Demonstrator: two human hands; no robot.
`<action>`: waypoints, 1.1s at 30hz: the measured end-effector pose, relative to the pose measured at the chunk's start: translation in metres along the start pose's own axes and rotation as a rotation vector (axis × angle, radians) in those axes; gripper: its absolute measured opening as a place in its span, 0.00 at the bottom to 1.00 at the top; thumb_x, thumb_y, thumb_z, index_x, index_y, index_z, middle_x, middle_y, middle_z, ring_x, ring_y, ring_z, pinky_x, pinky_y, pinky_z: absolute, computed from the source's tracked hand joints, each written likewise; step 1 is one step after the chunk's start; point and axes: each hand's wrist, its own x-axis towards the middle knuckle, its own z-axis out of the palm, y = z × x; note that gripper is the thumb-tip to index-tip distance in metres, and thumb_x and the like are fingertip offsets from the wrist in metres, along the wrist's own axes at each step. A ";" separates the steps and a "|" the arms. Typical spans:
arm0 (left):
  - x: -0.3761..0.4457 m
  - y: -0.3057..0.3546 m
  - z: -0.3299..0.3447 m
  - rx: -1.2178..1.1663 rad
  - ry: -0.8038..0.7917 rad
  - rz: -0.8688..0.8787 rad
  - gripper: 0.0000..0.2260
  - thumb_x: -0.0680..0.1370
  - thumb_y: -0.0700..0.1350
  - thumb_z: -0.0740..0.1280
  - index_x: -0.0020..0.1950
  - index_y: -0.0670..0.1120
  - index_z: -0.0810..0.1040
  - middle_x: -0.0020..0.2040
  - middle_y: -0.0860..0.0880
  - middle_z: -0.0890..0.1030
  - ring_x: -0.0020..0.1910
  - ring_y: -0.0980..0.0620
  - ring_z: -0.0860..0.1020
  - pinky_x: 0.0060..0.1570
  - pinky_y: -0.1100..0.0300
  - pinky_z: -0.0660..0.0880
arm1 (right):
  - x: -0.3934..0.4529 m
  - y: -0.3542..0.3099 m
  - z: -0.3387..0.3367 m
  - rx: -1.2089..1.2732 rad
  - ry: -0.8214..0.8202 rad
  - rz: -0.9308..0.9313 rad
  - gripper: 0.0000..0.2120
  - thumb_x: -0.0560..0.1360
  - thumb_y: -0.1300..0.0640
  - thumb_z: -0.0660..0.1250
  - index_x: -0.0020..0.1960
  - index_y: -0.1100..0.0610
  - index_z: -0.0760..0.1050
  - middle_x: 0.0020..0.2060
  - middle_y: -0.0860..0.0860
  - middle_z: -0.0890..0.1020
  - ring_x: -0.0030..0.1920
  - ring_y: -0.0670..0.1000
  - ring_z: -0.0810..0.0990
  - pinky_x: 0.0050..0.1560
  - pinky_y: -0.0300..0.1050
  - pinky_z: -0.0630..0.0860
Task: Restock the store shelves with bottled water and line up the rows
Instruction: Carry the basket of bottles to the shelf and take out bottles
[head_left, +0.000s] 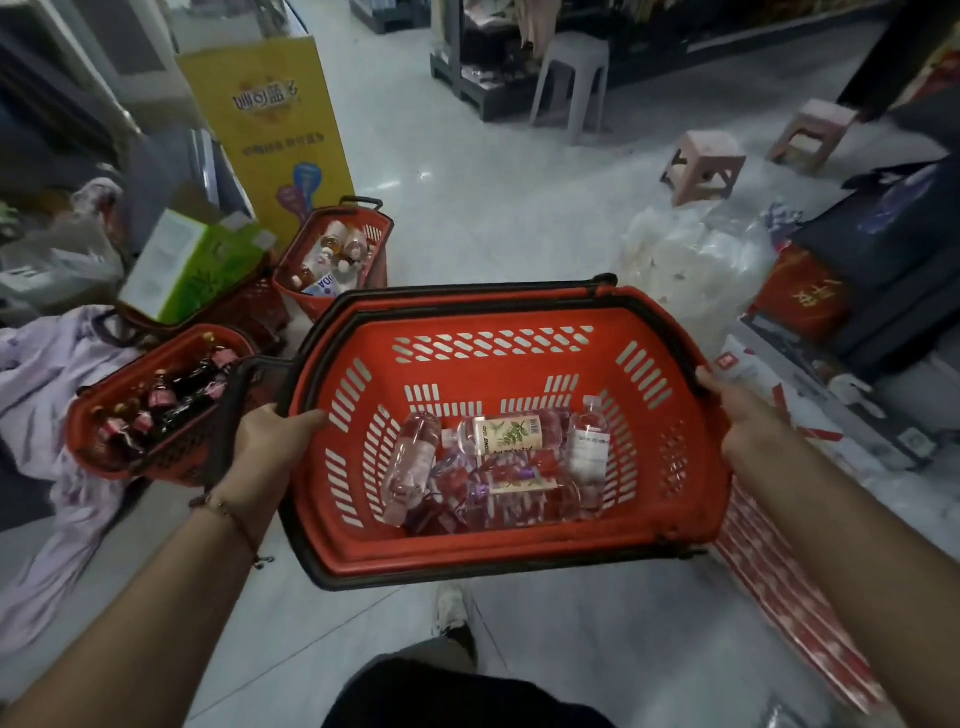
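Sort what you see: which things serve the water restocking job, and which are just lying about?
Job:
red basket, gripped by left hand and right hand
water bottles inside it

Lying about:
basket of dark bottles
pink stools
yellow box

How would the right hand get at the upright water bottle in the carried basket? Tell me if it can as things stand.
Probably not yet. The right hand grips the rim of the red basket, as the left hand does opposite. Nothing covers the upright bottle, so the way is free once the basket is set down or held one-handed.
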 end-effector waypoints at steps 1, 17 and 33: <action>0.018 0.014 0.005 0.009 -0.003 -0.007 0.19 0.77 0.41 0.73 0.65 0.36 0.78 0.52 0.42 0.81 0.40 0.47 0.77 0.47 0.55 0.73 | 0.012 -0.009 0.017 -0.001 0.004 0.019 0.10 0.80 0.51 0.67 0.58 0.56 0.78 0.27 0.53 0.84 0.23 0.52 0.82 0.20 0.45 0.78; 0.238 0.236 0.115 0.054 0.014 0.073 0.17 0.77 0.41 0.73 0.63 0.37 0.79 0.51 0.41 0.82 0.42 0.45 0.81 0.40 0.59 0.73 | 0.205 -0.209 0.176 0.045 -0.071 -0.008 0.12 0.81 0.51 0.63 0.47 0.59 0.78 0.28 0.56 0.84 0.25 0.54 0.83 0.21 0.48 0.78; 0.455 0.439 0.295 -0.034 0.044 0.048 0.07 0.75 0.40 0.74 0.51 0.43 0.80 0.39 0.44 0.80 0.33 0.49 0.78 0.39 0.58 0.75 | 0.421 -0.472 0.310 -0.046 -0.111 -0.028 0.15 0.78 0.47 0.68 0.55 0.60 0.81 0.37 0.60 0.86 0.41 0.60 0.85 0.47 0.57 0.82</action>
